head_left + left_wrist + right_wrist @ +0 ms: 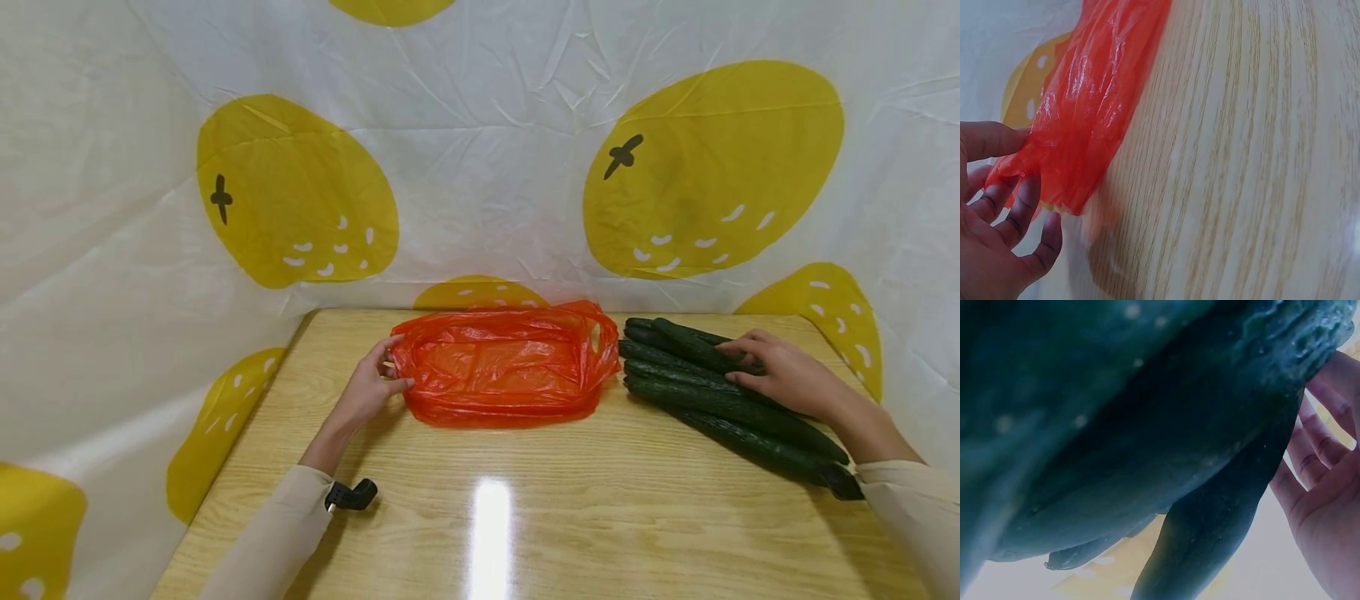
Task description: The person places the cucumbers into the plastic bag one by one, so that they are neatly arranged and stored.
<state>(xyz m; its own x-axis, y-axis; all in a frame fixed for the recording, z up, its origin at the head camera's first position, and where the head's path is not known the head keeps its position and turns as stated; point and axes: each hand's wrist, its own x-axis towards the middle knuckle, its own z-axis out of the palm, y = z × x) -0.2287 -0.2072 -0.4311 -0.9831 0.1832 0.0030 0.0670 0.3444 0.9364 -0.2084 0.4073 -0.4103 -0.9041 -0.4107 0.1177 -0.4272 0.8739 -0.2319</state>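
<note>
A red plastic bag [510, 362] lies spread out with its mouth facing up and a handle loop at its right end. At its left end, my left hand [369, 385] holds the edge; in the left wrist view its fingers [1025, 203] curl against the thin film. To the right, a pile of dark green cucumbers [720, 400] lies slanting on the table. Over the pile, my right hand [787, 375] grips the top cucumber [686, 340] between thumb and fingers. Cucumbers fill most of the right wrist view, with part of the right hand [1329, 481] beside them.
The wooden table [420, 517] stretches in front of the bag, with a bright reflection at its near middle. A white sheet with yellow fruit prints [495, 167] hangs behind and beside the table. A black wrist device [352, 495] sits at the left cuff.
</note>
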